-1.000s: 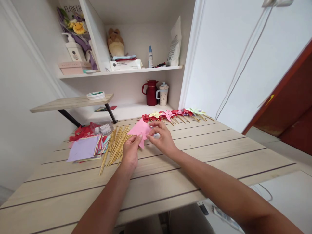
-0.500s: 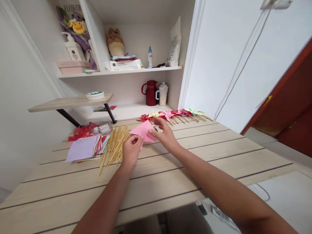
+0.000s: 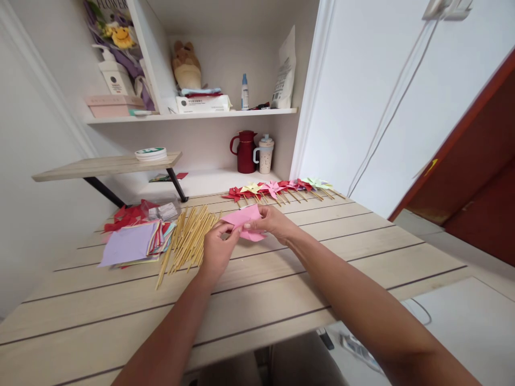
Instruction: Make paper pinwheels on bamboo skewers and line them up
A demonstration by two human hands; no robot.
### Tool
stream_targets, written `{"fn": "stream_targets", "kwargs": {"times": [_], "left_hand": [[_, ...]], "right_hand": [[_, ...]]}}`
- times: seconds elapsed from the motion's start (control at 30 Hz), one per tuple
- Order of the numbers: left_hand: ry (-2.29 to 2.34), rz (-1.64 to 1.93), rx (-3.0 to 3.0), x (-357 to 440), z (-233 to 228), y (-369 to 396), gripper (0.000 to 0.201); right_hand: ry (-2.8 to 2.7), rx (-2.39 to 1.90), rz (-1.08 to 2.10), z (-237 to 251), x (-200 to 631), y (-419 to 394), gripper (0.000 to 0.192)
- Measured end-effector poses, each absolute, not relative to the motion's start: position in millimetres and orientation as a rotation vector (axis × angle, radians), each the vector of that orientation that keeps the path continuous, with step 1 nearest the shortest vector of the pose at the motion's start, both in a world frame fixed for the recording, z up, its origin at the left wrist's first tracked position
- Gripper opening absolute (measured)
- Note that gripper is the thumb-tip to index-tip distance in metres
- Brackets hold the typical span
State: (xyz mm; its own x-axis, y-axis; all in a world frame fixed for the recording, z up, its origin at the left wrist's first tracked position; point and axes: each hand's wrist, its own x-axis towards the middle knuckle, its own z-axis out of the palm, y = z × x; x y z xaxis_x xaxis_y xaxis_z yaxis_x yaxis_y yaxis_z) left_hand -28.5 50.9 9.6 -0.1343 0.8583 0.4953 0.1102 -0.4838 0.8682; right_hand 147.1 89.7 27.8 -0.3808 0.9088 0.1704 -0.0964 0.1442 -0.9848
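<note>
A sheet of pink paper (image 3: pixel 241 215) is held above the middle of the table, bent, with flaps pointing several ways. My left hand (image 3: pixel 218 245) pinches its lower left part between thumb and fingers. From the right, my right hand (image 3: pixel 274 224) grips the paper too, its thumb close to the left thumb. Just left of my left hand lies a loose bundle of thin bamboo sticks (image 3: pixel 187 238). Beyond the hands, a row of paper pinwheels (image 3: pixel 272 188) on sticks lies along the table's back edge, in red, yellow, pink and green.
Left of the sticks lies a stack of coloured paper squares (image 3: pixel 127 244), lilac on top, with red paper (image 3: pixel 131 215) and a clear plastic box (image 3: pixel 163 210) behind. A small raised wooden shelf (image 3: pixel 107 165) stands at the back left. A red jug (image 3: pixel 245 153) and a cup (image 3: pixel 265 155) stand behind.
My right hand has closed from a loose, spread pose onto the pink paper. The paper is now bent between both hands. The whole view has shifted slightly.
</note>
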Motion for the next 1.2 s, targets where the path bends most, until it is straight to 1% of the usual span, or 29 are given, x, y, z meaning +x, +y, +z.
{"fn": "stream_targets", "kwargs": {"times": [0.1, 0.27, 0.37, 0.47, 0.5, 0.6, 0.63, 0.77, 0.87, 0.97, 1.2], "left_hand": [[1.106, 1.685, 1.559, -28.1, 10.6, 50.7, 0.010], [1.112, 1.679, 1.537, -27.8, 10.8, 50.2, 0.012], [1.100, 1.682, 1.438, -26.9, 10.1, 49.6, 0.014], [1.067, 1.723, 1.374, -28.0, 6.7, 51.4, 0.011], [1.044, 1.757, 1.337, -29.1, 4.8, 52.7, 0.017], [1.000, 1.859, 1.171, -34.0, -1.7, 57.8, 0.047], [1.003, 1.857, 1.121, -35.4, -3.7, 59.4, 0.051], [0.976, 1.589, 1.135, -33.9, -7.4, 60.4, 0.050], [0.833, 1.475, 1.204, -24.4, -5.4, 54.6, 0.049], [0.683, 1.459, 1.202, -16.1, -2.3, 49.2, 0.047], [0.678, 1.483, 1.135, -16.4, 2.5, 48.2, 0.036]], "right_hand": [[-1.485, -0.845, 1.419, 26.0, 145.0, 89.2, 0.037], [-1.451, -0.824, 1.411, 26.6, 142.1, 87.9, 0.026], [-1.402, -0.879, 1.391, 25.6, 137.6, 86.8, 0.027], [-1.282, -0.916, 1.369, 23.4, 130.7, 85.9, 0.027], [-1.221, -0.907, 1.365, 22.9, 128.3, 85.8, 0.027], [-1.008, -0.809, 1.355, 23.0, 122.5, 86.7, 0.028], [-0.941, -0.763, 1.347, 23.7, 121.2, 87.2, 0.029], [-0.774, -0.650, 1.298, 26.9, 116.2, 87.1, 0.031], [-0.752, -0.651, 1.301, 26.0, 107.6, 80.7, 0.031], [-0.781, -0.643, 1.345, 21.3, 95.0, 69.9, 0.030], [-0.785, -0.672, 1.374, 15.0, 82.3, 60.4, 0.024]]}}
